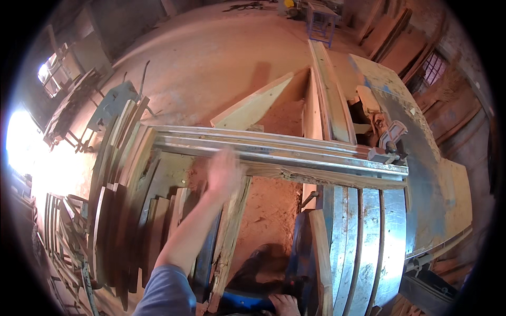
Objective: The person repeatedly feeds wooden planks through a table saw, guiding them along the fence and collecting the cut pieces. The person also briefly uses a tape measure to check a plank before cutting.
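My left hand (224, 171), its bare forearm coming out of a blue sleeve, is smeared by motion. It hovers over or touches the near side of a long metal rail (295, 152) that runs across the machine; contact and finger shape cannot be told. Just under it a rough wooden beam (231, 242) leads back towards me. Low at the picture's edge is my right hand (285, 304), fingers curled beside a blue machine part (247, 301); what they grip is hidden. To its right stands an upright board (319, 258).
Shiny metal strips (390, 237) form a bed on the right. A clamp-like metal fitting (391, 142) sits at the rail's right end. Planks (113, 152) lean on the left. A pale board (253, 105) lies beyond the rail, near a long plank (332, 95). Sawdust covers the floor (263, 216).
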Action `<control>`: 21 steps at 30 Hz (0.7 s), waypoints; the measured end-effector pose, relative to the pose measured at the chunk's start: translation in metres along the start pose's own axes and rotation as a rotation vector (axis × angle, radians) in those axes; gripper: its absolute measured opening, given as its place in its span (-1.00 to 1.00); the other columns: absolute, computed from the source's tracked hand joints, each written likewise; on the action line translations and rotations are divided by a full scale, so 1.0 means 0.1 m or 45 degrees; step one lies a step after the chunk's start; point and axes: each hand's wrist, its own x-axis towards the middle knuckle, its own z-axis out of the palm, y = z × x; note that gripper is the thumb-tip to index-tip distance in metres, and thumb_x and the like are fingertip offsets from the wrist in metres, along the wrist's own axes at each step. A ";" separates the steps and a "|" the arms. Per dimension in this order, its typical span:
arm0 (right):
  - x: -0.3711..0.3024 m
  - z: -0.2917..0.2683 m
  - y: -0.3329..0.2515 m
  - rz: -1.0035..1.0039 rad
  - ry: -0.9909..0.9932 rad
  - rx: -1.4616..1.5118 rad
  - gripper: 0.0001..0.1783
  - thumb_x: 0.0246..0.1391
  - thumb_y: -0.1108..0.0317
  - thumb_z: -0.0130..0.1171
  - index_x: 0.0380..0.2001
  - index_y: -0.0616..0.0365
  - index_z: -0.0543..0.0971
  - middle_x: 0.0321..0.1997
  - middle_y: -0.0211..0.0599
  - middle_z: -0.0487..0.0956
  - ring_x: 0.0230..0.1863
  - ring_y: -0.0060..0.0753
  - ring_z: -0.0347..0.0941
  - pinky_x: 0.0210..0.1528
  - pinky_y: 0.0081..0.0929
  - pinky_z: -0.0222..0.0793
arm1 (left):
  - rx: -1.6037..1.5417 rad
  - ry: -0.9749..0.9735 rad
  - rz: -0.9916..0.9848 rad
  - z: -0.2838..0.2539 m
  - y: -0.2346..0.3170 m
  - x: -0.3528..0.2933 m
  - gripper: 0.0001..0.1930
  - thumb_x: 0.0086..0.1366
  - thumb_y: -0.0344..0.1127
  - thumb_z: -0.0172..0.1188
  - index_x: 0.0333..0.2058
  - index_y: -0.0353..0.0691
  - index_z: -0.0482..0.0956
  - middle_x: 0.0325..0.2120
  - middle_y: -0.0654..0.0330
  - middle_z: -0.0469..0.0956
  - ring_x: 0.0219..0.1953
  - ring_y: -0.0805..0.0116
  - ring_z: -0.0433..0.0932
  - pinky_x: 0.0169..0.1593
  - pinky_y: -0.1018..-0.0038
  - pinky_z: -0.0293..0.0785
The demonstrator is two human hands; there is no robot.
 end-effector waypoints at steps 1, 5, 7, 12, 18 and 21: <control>-0.01 -0.02 0.01 0.039 0.005 0.004 -0.28 0.03 0.04 0.32 0.17 0.25 0.43 0.13 0.03 0.46 0.13 0.13 0.34 0.20 -0.01 0.23 | -0.228 -0.320 0.156 -0.33 0.44 0.14 -0.42 0.39 -0.09 0.10 0.27 -0.34 0.33 0.36 0.02 0.24 0.41 0.10 0.17 0.43 0.17 0.11; -0.02 0.02 0.03 0.017 -0.028 -0.043 -0.27 0.06 0.00 0.30 0.17 0.26 0.42 0.13 0.03 0.45 0.15 0.13 0.33 0.22 -0.01 0.22 | -0.553 -0.215 0.433 -0.35 0.96 0.25 -0.48 0.26 -0.21 0.18 0.14 -0.36 0.44 0.13 0.05 0.41 0.26 0.09 0.32 0.33 0.19 0.27; -0.02 0.00 0.03 0.031 -0.040 -0.030 -0.27 0.06 0.00 0.30 0.18 0.25 0.42 0.15 0.04 0.44 0.16 0.13 0.32 0.23 -0.01 0.21 | -0.497 -0.088 0.423 -0.29 1.05 0.31 -0.53 0.21 -0.27 0.16 0.06 -0.42 0.48 -0.01 0.06 0.46 0.16 0.12 0.39 0.27 0.20 0.35; -0.01 -0.03 -0.02 0.062 -0.062 -0.002 -0.26 0.05 0.05 0.32 0.21 0.25 0.40 0.16 0.04 0.43 0.18 0.13 0.30 0.25 -0.01 0.19 | -0.465 -0.201 0.392 -0.18 1.05 0.38 -0.49 0.26 -0.18 0.20 0.11 -0.38 0.46 0.05 0.03 0.42 0.21 0.07 0.35 0.31 0.17 0.27; -0.04 0.06 0.06 0.046 -0.072 -0.007 -0.23 -0.01 0.13 0.35 0.24 0.23 0.38 0.18 0.03 0.42 0.19 0.13 0.30 0.26 0.00 0.18 | -0.507 -0.087 0.068 -0.39 0.87 0.32 -0.24 0.27 0.06 0.20 0.22 -0.48 0.31 0.28 -0.20 0.26 0.38 -0.09 0.16 0.44 0.06 0.02; -0.04 0.04 0.06 0.049 -0.088 0.011 -0.22 -0.03 0.14 0.36 0.24 0.23 0.38 0.20 0.04 0.41 0.20 0.13 0.29 0.25 0.00 0.18 | -0.187 -0.016 -0.394 -0.15 0.44 0.25 -0.21 0.27 0.06 0.21 0.23 -0.53 0.27 0.31 -0.33 0.19 0.41 -0.20 0.09 0.45 0.02 -0.04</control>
